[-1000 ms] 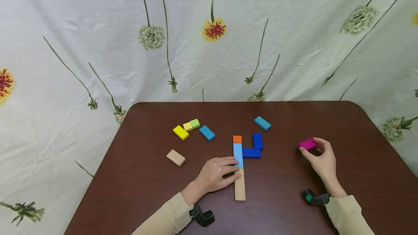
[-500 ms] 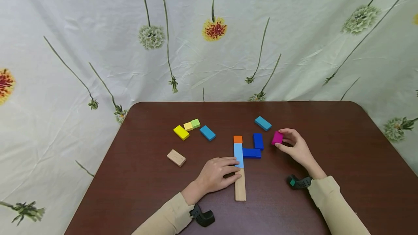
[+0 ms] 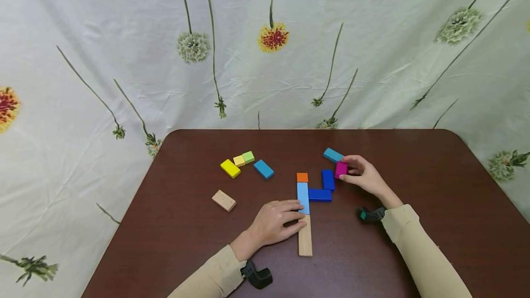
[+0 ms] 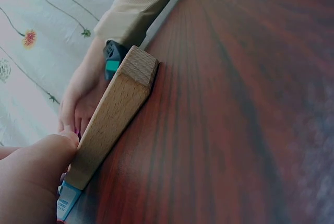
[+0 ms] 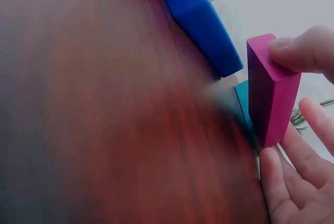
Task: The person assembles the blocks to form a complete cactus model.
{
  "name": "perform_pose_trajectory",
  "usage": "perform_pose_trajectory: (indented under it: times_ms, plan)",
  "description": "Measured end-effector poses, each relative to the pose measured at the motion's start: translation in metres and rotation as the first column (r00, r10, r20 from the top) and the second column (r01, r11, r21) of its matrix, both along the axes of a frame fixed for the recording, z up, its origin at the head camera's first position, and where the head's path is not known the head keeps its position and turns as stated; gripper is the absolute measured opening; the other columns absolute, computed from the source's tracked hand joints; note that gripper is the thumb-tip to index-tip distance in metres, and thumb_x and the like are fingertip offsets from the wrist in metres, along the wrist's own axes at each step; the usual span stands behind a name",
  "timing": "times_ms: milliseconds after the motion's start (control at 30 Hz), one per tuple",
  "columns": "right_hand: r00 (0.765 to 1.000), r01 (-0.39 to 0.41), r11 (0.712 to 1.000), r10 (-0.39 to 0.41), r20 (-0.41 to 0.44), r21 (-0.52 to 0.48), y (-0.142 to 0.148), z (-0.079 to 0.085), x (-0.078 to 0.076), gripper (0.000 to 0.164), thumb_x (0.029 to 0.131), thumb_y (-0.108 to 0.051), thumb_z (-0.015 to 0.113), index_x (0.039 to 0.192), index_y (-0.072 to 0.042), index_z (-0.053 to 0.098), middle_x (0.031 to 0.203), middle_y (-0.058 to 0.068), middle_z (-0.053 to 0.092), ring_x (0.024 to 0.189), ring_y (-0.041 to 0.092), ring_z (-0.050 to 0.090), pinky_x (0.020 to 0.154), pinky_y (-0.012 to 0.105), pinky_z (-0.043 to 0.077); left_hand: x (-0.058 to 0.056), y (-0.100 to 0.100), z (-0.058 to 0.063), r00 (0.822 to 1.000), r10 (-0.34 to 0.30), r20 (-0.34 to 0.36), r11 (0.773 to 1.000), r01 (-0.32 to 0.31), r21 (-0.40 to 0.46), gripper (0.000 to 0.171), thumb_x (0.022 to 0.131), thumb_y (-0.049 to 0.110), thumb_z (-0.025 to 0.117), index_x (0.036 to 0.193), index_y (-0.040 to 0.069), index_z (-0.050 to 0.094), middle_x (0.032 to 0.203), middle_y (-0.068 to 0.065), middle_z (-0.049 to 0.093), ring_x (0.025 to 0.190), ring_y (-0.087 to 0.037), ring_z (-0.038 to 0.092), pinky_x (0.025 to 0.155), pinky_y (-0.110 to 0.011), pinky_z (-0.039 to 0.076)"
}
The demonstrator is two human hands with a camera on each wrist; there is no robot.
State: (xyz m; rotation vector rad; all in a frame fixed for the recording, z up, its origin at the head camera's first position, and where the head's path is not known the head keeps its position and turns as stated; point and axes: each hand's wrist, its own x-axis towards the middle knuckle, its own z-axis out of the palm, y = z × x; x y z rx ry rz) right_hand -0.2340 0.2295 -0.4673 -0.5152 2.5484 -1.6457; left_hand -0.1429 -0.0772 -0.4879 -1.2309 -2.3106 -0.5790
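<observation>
My right hand (image 3: pixel 364 179) pinches a magenta block (image 3: pixel 341 169) between thumb and fingers, just right of an upright dark blue block (image 3: pixel 328 180). In the right wrist view the magenta block (image 5: pixel 272 91) stands on end between thumb and fingertips, apart from the blue one. My left hand (image 3: pixel 271 224) rests its loosely extended fingers on a light blue block (image 3: pixel 302 193) and a long wooden block (image 3: pixel 305 238), which lie end to end. In the left wrist view the thumb touches the wooden block's side (image 4: pixel 107 122). An orange block (image 3: pixel 302 177) caps this column; a dark blue block (image 3: pixel 319 195) juts right from it.
A blue block (image 3: pixel 332 154) lies behind the magenta one. At the left are another blue block (image 3: pixel 263 169), a yellow block (image 3: pixel 230 168), a pale yellow cube (image 3: pixel 239 161), a green cube (image 3: pixel 248 156) and a short wooden block (image 3: pixel 224 200) on the brown table (image 3: pixel 186 252).
My right hand has carried the magenta block leftward from the right side of the table to beside the dark blue block, turning it upright on the way. The left hand has stayed put.
</observation>
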Motion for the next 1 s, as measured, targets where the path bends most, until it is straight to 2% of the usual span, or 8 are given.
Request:
perform_pose_trajectory:
  times_ms: [267,533,700,1000]
  plan:
    - [0.999,-0.001,1.000,0.001,0.047,-0.007,-0.004,0.000,-0.018,0.054,0.085,-0.012,0.070,0.130,0.004,0.044,0.133,0.024,0.046,0.114,0.038,0.050,0.089,0.024,0.046,0.001,0.000,0.000,1.000,0.002,0.006,1.000,-0.002,0.003,0.021,0.085,0.035,0.068,0.098,0.020,0.076,0.110,0.004,0.067,0.110,-0.009,0.058,0.089,-0.024,0.047]
    - [0.994,-0.032,0.998,0.037,0.104,-0.045,-0.013,0.013,-0.030,0.054,0.086,-0.004,0.068,0.131,0.008,0.040,0.136,0.028,0.042,0.122,0.042,0.042,0.100,0.048,0.039,0.001,0.000,0.001,1.000,0.004,0.010,1.000,-0.004,-0.001,0.021,0.085,0.035,0.069,0.097,0.021,0.076,0.110,0.005,0.067,0.110,-0.009,0.058,0.089,-0.024,0.047]
    - [0.987,-0.034,0.996,0.046,0.153,-0.079,-0.021,0.023,-0.034,0.057,0.084,0.003,0.067,0.132,0.012,0.038,0.137,0.031,0.039,0.125,0.045,0.037,0.101,0.054,0.033,0.002,0.000,0.002,1.000,0.007,0.012,1.000,-0.007,-0.009,0.021,0.085,0.036,0.069,0.097,0.021,0.076,0.110,0.005,0.068,0.111,-0.009,0.058,0.089,-0.024,0.047]
    - [0.988,-0.047,0.997,0.054,0.145,-0.053,-0.019,0.003,-0.047,0.062,0.083,-0.003,0.071,0.135,0.006,0.039,0.140,0.025,0.039,0.128,0.041,0.037,0.104,0.050,0.033,0.002,0.000,0.002,1.000,0.012,0.024,1.000,-0.011,-0.018,0.022,0.085,0.036,0.068,0.098,0.021,0.076,0.110,0.005,0.067,0.111,-0.008,0.057,0.089,-0.023,0.047]
